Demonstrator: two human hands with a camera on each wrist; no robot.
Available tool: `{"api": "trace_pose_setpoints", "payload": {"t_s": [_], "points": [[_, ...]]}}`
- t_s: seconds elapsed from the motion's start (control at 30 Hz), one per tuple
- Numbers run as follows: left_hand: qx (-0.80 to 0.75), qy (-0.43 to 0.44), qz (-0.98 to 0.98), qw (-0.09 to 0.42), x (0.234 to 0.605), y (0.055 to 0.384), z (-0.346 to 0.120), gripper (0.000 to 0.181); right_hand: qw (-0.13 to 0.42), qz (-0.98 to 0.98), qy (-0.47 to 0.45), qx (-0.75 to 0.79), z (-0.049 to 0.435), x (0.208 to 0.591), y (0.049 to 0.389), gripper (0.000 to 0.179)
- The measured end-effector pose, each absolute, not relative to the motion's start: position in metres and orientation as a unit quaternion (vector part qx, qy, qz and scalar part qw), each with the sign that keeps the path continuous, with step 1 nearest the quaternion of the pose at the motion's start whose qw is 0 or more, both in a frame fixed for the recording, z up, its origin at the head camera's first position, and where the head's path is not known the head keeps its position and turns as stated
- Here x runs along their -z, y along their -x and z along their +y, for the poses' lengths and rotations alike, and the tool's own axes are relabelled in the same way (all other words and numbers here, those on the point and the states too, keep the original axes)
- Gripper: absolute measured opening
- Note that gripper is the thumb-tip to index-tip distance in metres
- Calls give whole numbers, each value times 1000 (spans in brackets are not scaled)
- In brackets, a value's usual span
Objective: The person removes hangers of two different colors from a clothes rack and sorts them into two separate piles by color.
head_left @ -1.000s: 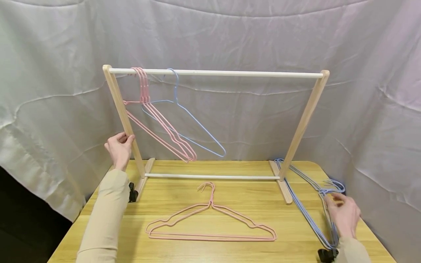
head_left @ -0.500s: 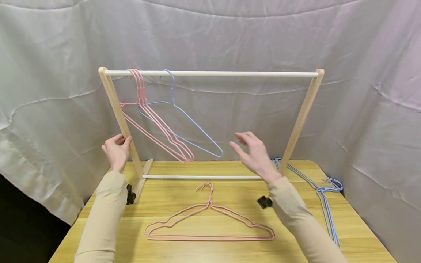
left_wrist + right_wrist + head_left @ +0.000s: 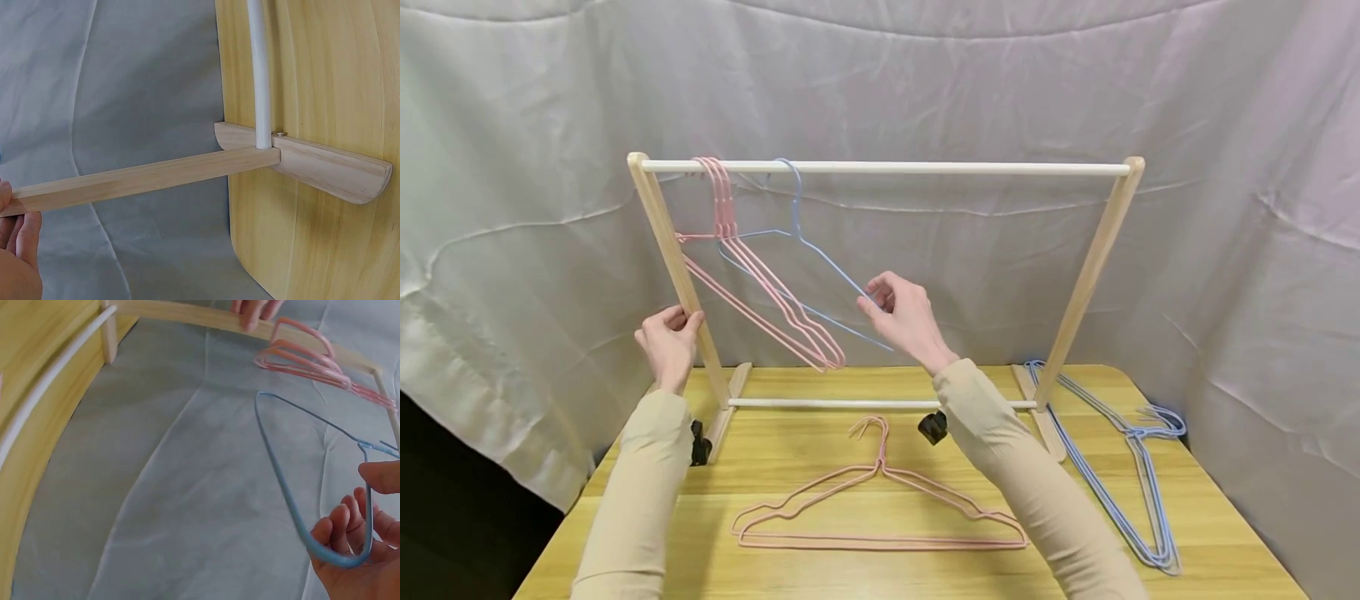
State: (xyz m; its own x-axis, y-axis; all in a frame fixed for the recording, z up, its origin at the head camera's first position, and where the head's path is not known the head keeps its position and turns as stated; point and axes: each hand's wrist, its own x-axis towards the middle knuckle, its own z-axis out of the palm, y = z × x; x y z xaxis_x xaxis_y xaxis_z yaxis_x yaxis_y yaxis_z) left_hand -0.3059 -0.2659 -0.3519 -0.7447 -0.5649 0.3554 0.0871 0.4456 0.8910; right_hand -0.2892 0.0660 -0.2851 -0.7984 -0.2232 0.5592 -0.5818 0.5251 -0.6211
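Observation:
My left hand (image 3: 668, 343) grips the left wooden post (image 3: 672, 250) of a small clothes rack, thumb on its near side; the left wrist view shows fingertips (image 3: 28, 234) against the post. My right hand (image 3: 906, 317) is at the lower right corner of a blue wire clothes hanger (image 3: 827, 261) that hangs from the white top rail (image 3: 955, 167). Seen from the right wrist, thumb and curled fingers lie on either side of the hanger's end (image 3: 367, 512). Several pink hangers (image 3: 775, 287) hang close together at the rail's left end.
Two pink hangers (image 3: 880, 546) lie overlapped on the wooden table (image 3: 820, 575) in front of the rack. A bundle of blue hangers (image 3: 1105, 492) lies at the right, partly under the right post (image 3: 1093, 262). A grey curtain (image 3: 1000, 92) closes off the back.
My right hand has left the blue hangers on the table's right side, swung up and left, and come to the hanging blue hanger's corner. My left hand stays on the post.

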Motion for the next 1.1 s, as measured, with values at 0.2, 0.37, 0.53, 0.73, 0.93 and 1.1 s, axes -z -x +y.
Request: {"api": "trace_pose_setpoints", "payload": {"t_s": [0.2,0.37,0.53,0.73,0.93,1.1], "points": [[503,-152,-787,323,352,305,-266,32,189,-830,-215,-479,64,284,293,11],[506,-156,-786,319,352,306,-267,32,208,-816,-210,-497,64,284,291,10],[506,-156,-787,319,352,307,-268,32,243,-803,-200,-507,65,281,287,8],[509,-151,-784,321,353,307,-267,33,278,-790,-198,-510,74,279,278,7],[508,-151,-784,323,353,307,-267,32,326,-778,-197,-500,87,283,271,6],[511,-151,-783,320,352,306,-267,33,364,-763,-203,-494,98,289,264,5]]}}
